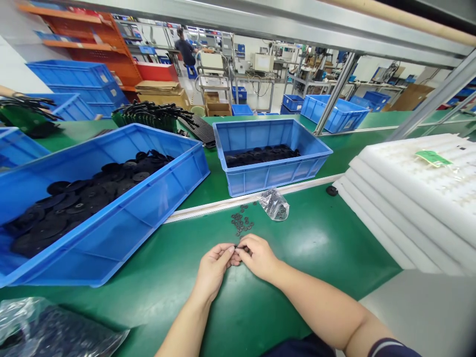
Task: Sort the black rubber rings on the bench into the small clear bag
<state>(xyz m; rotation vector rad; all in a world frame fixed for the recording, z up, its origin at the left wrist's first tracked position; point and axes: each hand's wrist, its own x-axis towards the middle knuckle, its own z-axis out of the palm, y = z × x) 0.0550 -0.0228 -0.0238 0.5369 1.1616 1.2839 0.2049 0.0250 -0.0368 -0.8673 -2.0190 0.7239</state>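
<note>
My left hand and my right hand meet over the green table, fingertips pinched together. Between them shows a bit of a small dark part, mostly covered by the fingers, so its kind cannot be made out. Just beyond the fingertips lies a loose scatter of small dark rings. A clear plastic bag with more small dark pieces rests to the right of them, against the white strip.
Blue bins with black discs stand at left and centre back. White foam sheets are stacked at right, a black wheel-like part beside them. A plastic bag lies front left. Another person's hand shows far left.
</note>
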